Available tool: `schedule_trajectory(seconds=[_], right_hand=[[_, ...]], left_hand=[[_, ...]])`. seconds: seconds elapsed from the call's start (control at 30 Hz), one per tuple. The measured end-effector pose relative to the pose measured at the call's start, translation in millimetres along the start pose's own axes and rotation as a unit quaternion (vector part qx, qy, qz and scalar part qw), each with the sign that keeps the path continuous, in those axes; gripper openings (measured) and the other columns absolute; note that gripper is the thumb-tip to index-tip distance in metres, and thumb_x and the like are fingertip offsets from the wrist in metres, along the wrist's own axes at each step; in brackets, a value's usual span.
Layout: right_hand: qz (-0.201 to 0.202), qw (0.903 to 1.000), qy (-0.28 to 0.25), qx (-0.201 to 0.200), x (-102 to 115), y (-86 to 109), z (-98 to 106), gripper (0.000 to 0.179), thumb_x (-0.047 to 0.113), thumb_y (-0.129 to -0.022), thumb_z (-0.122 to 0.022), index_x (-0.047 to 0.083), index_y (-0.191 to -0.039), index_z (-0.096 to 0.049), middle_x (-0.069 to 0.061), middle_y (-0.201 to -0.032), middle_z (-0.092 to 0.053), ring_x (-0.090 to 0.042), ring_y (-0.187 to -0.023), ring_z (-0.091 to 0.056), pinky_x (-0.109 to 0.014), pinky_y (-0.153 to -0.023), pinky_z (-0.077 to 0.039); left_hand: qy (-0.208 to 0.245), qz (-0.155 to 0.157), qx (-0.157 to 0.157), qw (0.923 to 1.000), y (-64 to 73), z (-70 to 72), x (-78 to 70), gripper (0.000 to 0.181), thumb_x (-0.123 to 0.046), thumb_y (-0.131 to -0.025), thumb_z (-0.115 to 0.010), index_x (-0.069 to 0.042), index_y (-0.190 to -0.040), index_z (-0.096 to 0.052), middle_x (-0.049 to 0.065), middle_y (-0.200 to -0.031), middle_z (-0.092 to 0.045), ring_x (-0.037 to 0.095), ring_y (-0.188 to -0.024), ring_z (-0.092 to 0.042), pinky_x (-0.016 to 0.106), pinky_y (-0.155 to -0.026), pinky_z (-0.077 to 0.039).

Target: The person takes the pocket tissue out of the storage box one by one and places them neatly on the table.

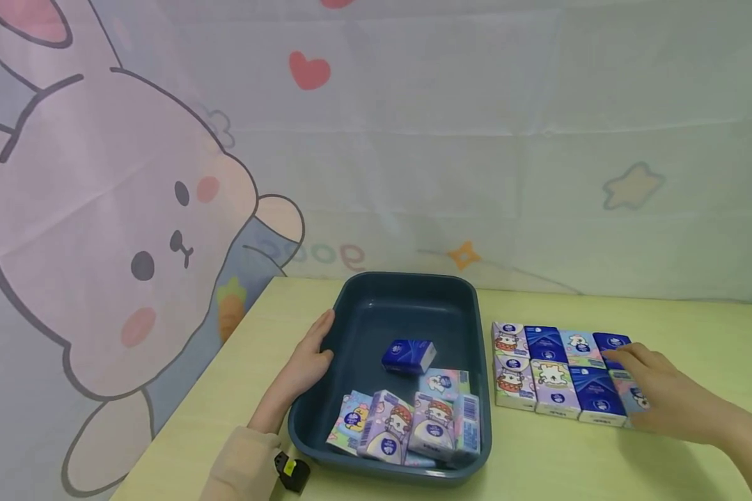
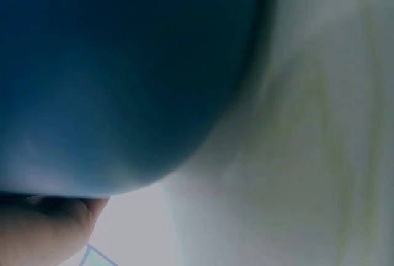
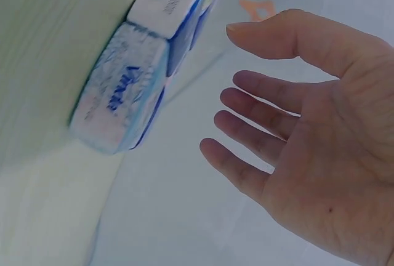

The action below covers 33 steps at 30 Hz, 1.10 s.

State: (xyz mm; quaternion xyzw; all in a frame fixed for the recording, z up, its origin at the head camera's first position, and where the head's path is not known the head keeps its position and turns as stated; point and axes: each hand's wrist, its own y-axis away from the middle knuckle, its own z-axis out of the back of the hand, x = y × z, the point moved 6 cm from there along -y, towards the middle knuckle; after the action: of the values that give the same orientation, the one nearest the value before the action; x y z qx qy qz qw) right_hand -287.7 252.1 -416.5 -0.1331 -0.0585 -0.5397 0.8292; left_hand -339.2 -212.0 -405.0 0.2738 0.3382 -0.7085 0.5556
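A dark blue plastic tray [image 1: 413,292] stands on the table with several small tissue packs in it. One is a dark blue tissue pack [image 1: 409,355]; patterned tissue packs [image 1: 385,426] lie heaped at the near end. My left hand [image 1: 310,358] rests against the tray's left side; much of it is hidden in the left wrist view. To the right, two rows of tissue packs [image 1: 553,381] lie side by side. Over their right end is my right hand [image 1: 667,396], partly covering the end packs. In the right wrist view its fingers [image 3: 255,137] are spread and hold nothing.
The pale yellow-green table [image 1: 695,316] carries everything. Behind it hangs a cloth backdrop [image 1: 413,174] printed with a rabbit, hearts and stars. A small black object with a yellow-green mark [image 1: 293,472] is by the left sleeve, near the tray's front left corner.
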Motion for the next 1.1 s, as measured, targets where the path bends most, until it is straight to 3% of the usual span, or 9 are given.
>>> schedule_trajectory(seconds=[0.5, 1.1], right_hand=[[0.084, 0.9958, -0.001, -0.035, 63, -21.8, 23, 0.068, 0.014, -0.079, -0.073, -0.002, -0.138, -0.041, -0.02, -0.139, -0.044, -0.04, -0.126, -0.043, -0.06, -0.098, -0.042], [0.152, 0.9878, -0.011, -0.031, 123, -47.6, 24, 0.068, 0.011, -0.086, -0.067, 0.006, -0.146, -0.035, -0.014, -0.146, -0.042, -0.035, -0.132, -0.044, -0.051, -0.1, -0.046]], left_hand=[[-0.001, -0.002, -0.001, 1.0, -2.0, 1.2, 1.0, 0.069, 0.009, -0.087, -0.036, 0.001, -0.152, -0.017, 0.018, -0.162, -0.011, 0.037, -0.15, -0.007, 0.056, -0.119, -0.01], [-0.003, 0.0, -0.002, 1.0, -0.5, 0.1, 0.7, 0.068, 0.009, -0.087, -0.036, 0.001, -0.152, -0.018, 0.018, -0.162, -0.012, 0.038, -0.15, -0.009, 0.056, -0.119, -0.011]])
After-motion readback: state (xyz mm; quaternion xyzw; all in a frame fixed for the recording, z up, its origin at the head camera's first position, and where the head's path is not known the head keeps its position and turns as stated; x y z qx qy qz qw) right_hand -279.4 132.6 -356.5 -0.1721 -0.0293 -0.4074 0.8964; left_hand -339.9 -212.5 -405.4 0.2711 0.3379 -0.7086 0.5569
